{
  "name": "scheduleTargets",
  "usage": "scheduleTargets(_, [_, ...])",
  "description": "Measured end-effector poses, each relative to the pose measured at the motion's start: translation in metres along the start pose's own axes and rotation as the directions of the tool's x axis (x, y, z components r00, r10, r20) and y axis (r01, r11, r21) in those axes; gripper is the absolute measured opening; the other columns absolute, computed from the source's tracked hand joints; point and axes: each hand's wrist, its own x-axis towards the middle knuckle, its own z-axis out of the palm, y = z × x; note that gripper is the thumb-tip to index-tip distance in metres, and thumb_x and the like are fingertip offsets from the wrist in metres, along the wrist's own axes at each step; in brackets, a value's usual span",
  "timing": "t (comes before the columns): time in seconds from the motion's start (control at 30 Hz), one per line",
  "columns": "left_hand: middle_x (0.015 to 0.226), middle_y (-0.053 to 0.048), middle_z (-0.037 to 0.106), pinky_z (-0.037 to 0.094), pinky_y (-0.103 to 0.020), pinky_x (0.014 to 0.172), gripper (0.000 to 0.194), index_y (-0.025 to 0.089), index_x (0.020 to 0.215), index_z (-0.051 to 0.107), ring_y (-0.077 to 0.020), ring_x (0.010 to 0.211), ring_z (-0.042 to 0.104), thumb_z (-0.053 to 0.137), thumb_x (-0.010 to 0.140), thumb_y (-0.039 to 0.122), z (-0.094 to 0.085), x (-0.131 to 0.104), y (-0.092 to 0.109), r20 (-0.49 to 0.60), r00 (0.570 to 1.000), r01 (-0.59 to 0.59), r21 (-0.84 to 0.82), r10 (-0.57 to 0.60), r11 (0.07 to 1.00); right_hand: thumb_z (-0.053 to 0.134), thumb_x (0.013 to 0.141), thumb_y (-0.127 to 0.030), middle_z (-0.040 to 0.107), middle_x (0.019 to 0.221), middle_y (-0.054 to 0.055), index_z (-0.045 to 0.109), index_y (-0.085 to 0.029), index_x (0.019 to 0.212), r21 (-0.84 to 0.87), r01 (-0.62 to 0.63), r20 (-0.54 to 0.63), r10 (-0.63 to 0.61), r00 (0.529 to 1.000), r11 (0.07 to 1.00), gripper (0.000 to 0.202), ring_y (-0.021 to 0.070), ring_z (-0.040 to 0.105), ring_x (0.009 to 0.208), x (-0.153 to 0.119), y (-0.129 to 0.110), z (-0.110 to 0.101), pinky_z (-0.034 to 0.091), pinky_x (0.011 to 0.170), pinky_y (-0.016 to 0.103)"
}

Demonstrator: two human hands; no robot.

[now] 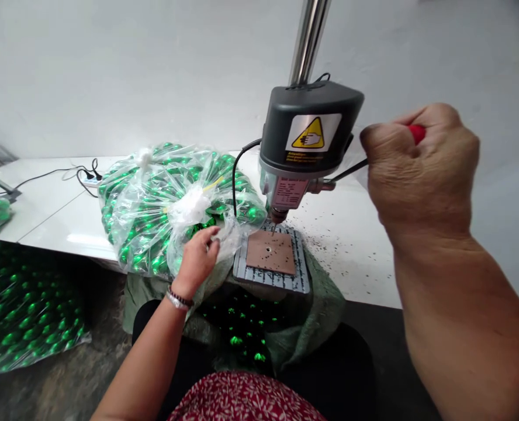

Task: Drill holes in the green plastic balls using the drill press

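Note:
My right hand (421, 166) is wrapped round the red-knobbed lever (417, 134) of a bench drill press (310, 128). Beneath the chuck, a brown square board (270, 252) with a small hole lies on the slotted metal base (301, 272), strewn with dark shavings. My left hand (201, 254), its fingers curled, is at the opening of a clear plastic bag (189, 204) full of shiny green balls, left of the drill. Whether anything is between its fingers is too small to tell.
An open green sack (321, 304) with green balls inside sits below the drill. Another bag of green balls (27, 316) stands at the lower left. A power strip (90, 180) and cables lie on the white table (53, 204); shavings are scattered right of the base.

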Motion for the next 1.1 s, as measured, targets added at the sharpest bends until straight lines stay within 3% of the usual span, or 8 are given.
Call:
scheduleTargets(0.17, [0.133, -0.018, 0.060, 0.045, -0.040, 0.099, 0.046, 0.015, 0.131, 0.056, -0.0313, 0.121, 0.058, 0.046, 0.087, 0.019, 0.005, 0.065, -0.022, 0.214, 0.941, 0.139, 0.458, -0.261, 0.878, 0.052, 0.086, -0.028, 0.038, 0.060, -0.008, 0.050, -0.015, 0.074, -0.005, 0.024, 0.002, -0.024, 1.000, 1.000, 0.017, 0.0014, 0.033, 0.059, 0.000, 0.001, -0.001, 0.031, 0.063, 0.027])
scheduleTargets(0.3, [0.142, -0.019, 0.052, 0.042, -0.043, 0.101, 0.052, 0.018, 0.132, 0.053, -0.0347, 0.132, 0.048, 0.056, 0.081, 0.022, 0.015, 0.082, -0.027, 0.264, 0.936, 0.074, 0.496, -0.232, 0.865, 0.051, 0.086, -0.029, 0.036, 0.059, -0.008, 0.046, -0.016, 0.072, 0.018, 0.059, 0.007, -0.059, 0.998, 0.998, 0.019, 0.0014, 0.031, 0.057, 0.000, 0.001, -0.001, 0.030, 0.061, 0.025])
scheduleTargets(0.43, [0.128, -0.021, 0.062, 0.045, -0.045, 0.094, 0.055, 0.019, 0.131, 0.054, -0.0369, 0.123, 0.055, 0.061, 0.078, 0.029, 0.020, 0.078, -0.027, 0.263, 0.941, 0.060, 0.495, -0.215, 0.867, 0.053, 0.085, -0.027, 0.037, 0.059, -0.007, 0.045, -0.016, 0.073, 0.024, 0.019, 0.011, -0.019, 1.000, 1.000, 0.018, 0.0026, 0.031, 0.056, 0.000, 0.000, 0.000, 0.031, 0.062, 0.025])
scheduleTargets(0.57, [0.104, -0.016, 0.071, 0.048, -0.040, 0.087, 0.046, 0.016, 0.113, 0.064, -0.0334, 0.103, 0.064, 0.063, 0.074, 0.040, 0.008, 0.064, -0.023, 0.214, 0.957, 0.134, 0.279, -0.197, 0.951, 0.055, 0.084, -0.026, 0.039, 0.059, -0.007, 0.045, -0.017, 0.074, 0.035, -0.020, 0.033, 0.018, 0.999, 0.999, 0.017, 0.0046, 0.031, 0.057, 0.001, -0.002, -0.001, 0.031, 0.062, 0.025])
scheduleTargets(0.67, [0.099, -0.009, 0.070, 0.050, -0.037, 0.084, 0.044, 0.016, 0.106, 0.065, -0.0263, 0.094, 0.064, 0.062, 0.073, 0.045, -0.010, 0.041, -0.017, 0.239, 0.963, 0.176, -0.215, -0.123, 0.961, 0.056, 0.083, -0.024, 0.037, 0.058, -0.007, 0.044, -0.017, 0.072, 0.043, -0.056, 0.044, 0.054, 0.998, 0.998, 0.018, 0.0049, 0.031, 0.057, 0.002, -0.004, -0.001, 0.031, 0.063, 0.025])
scheduleTargets(0.8, [0.114, -0.008, 0.064, 0.054, -0.036, 0.081, 0.063, 0.025, 0.127, 0.052, -0.0205, 0.091, 0.063, 0.064, 0.070, 0.050, -0.017, 0.002, -0.002, 0.378, 0.926, 0.313, -0.792, 0.017, 0.524, 0.056, 0.083, -0.021, 0.035, 0.057, -0.007, 0.044, -0.016, 0.072, 0.070, -0.054, 0.042, 0.051, 0.998, 0.996, 0.017, 0.0044, 0.031, 0.057, 0.001, -0.005, -0.001, 0.031, 0.063, 0.026])
scheduleTargets(1.0, [0.108, -0.007, 0.064, 0.053, -0.029, 0.069, 0.066, 0.025, 0.118, 0.053, -0.0154, 0.081, 0.063, 0.077, 0.060, 0.047, 0.017, -0.028, 0.033, 0.542, 0.839, 0.532, -0.837, 0.053, 0.131, 0.055, 0.083, -0.024, 0.035, 0.057, -0.008, 0.044, -0.016, 0.072, 0.127, 0.026, 0.027, -0.030, 0.999, 0.992, 0.018, 0.0034, 0.031, 0.057, 0.002, 0.001, 0.000, 0.031, 0.062, 0.024])
scheduleTargets(1.1, [0.099, -0.005, 0.064, 0.051, -0.025, 0.066, 0.061, 0.022, 0.107, 0.056, -0.0138, 0.078, 0.063, 0.082, 0.055, 0.040, 0.033, -0.028, 0.046, 0.609, 0.793, 0.604, -0.789, 0.017, 0.113, 0.054, 0.083, -0.025, 0.036, 0.057, -0.008, 0.044, -0.015, 0.072, 0.146, 0.062, 0.031, -0.067, 0.997, 0.987, 0.018, 0.0029, 0.031, 0.056, 0.003, 0.003, 0.000, 0.030, 0.061, 0.022])
